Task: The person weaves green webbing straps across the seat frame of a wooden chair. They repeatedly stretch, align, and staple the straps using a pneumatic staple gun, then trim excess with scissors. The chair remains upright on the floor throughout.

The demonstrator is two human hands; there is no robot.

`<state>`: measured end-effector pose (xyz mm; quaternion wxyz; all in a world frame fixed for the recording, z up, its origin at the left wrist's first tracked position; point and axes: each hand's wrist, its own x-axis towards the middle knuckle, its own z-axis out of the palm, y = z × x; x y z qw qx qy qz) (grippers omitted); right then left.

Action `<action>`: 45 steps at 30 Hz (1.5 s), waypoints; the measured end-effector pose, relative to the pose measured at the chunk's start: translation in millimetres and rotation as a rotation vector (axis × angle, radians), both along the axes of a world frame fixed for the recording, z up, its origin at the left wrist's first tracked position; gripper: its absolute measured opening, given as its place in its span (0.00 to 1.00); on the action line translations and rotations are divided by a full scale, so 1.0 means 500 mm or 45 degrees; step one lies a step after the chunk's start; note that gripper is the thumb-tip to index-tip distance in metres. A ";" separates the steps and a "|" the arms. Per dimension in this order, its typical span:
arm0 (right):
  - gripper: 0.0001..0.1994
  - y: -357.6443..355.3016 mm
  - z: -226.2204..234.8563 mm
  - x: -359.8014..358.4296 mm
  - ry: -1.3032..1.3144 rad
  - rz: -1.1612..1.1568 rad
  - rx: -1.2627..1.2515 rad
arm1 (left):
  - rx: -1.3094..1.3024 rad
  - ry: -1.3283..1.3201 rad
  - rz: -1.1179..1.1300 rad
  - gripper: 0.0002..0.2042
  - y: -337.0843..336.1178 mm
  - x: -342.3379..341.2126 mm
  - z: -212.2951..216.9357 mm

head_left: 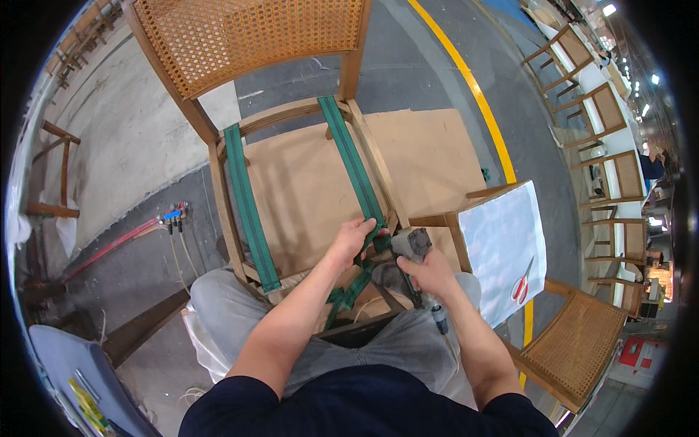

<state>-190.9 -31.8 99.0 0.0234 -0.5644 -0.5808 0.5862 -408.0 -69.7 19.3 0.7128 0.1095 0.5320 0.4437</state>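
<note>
A wooden chair frame point(373, 149) with a woven cane back point(251, 33) stands in front of me, its seat opening uncovered. One green webbing strap point(247, 204) runs front to back on the left of the seat. At the right lies a second green webbing strap point(345, 154), and my left hand point(353, 239) grips it at the near rail. Loose green webbing point(354, 290) hangs in folds below that hand. My right hand point(431, 275) is wrapped round a grey air stapler point(413, 245), close beside the left hand. The stapler's nose is hard to make out.
Brown cardboard point(437, 142) lies under the chair. To the right, red-handled scissors point(521, 287) rest on a box with a pale top point(495, 226). Another cane chair point(575, 336) is at lower right. Air hoses with a blue valve point(173, 215) lie on the floor at left.
</note>
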 end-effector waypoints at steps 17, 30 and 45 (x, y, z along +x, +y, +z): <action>0.15 -0.023 0.035 -0.022 -0.076 0.102 -0.046 | 0.067 -0.045 -0.004 0.17 -0.009 -0.005 -0.008; 0.26 0.265 0.106 0.441 0.105 -0.842 0.076 | 0.273 1.099 -0.374 0.21 -0.101 0.081 0.033; 0.25 0.223 -0.117 0.614 -0.570 -0.743 0.344 | 0.218 1.090 -0.300 0.17 -0.185 0.071 -0.002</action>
